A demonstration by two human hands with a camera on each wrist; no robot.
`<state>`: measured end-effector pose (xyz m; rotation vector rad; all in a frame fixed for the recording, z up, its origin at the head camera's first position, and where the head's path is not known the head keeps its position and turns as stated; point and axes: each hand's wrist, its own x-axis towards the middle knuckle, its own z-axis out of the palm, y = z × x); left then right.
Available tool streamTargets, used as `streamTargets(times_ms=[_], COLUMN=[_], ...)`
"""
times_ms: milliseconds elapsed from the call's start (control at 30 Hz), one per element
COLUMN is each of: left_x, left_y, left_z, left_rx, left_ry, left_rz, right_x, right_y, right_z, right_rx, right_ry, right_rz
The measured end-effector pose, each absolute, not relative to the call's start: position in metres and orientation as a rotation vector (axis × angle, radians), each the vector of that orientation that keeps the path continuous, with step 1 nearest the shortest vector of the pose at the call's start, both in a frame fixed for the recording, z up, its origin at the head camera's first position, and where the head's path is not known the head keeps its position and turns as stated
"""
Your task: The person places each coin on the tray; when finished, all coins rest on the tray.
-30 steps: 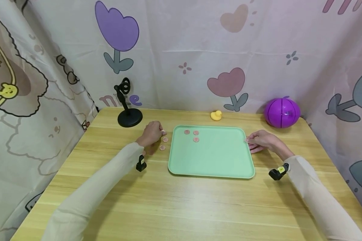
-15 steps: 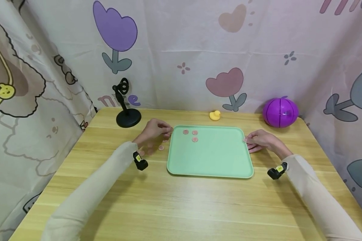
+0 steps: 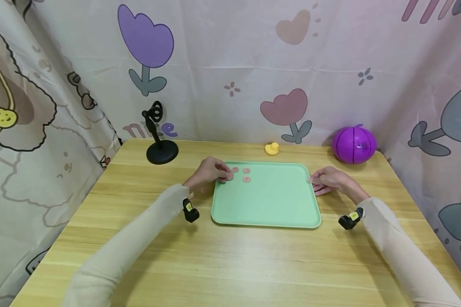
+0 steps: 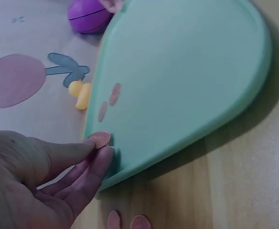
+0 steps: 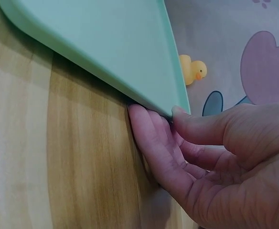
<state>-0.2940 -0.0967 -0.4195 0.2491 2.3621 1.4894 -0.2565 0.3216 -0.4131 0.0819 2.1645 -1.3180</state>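
Observation:
My left hand [image 3: 213, 170] reaches over the back left corner of a mint-green tray [image 3: 269, 204]. Between its thumb and fingers it pinches a copper-coloured coin [image 4: 100, 139], close over the tray's surface. Beside those fingertips, more copper coins [image 3: 246, 179] lie flat on the tray in a small group. Other coins [image 4: 140, 222] are on the wooden table left of the tray, partly hidden by the hand in the head view. At the tray's right edge, my right hand [image 5: 197, 157] grips the rim, thumb on top and fingers against the side and underside.
Behind the tray sits a small yellow rubber duck [image 3: 272, 148]. A purple ball [image 3: 354, 145] with dark seams is at the back right of the table. At the back left stands a black stand [image 3: 161, 149] with a round base. Patterned cloth hangs behind the table [image 3: 215, 264].
My left hand has lifted a coin from the table left of the tray and moved right, over the tray's back left corner. My right hand stays on the tray's right edge.

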Motion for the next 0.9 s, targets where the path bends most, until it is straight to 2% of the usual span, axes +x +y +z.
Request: streamTargets(times_ms=[267, 567, 900], left_x=[-0.291, -0.288, -0.290], left_y=[-0.084, -0.078, -0.078], left_z=[-0.421, -0.425, -0.425], left_rx=[0.367, 0.354, 0.511], left_ry=[2.512, 2.594, 2.740], left_rz=[1.355, 1.297, 1.195], right_x=[-0.256, -0.256, -0.256], right_y=[0.323, 0.320, 0.320], right_z=[-0.412, -0.414, -0.414], right_rx=[0.123, 0.123, 0.129], right_ry=[2.157, 2.154, 2.163], right_rz=[-1.331, -1.338, -1.328])
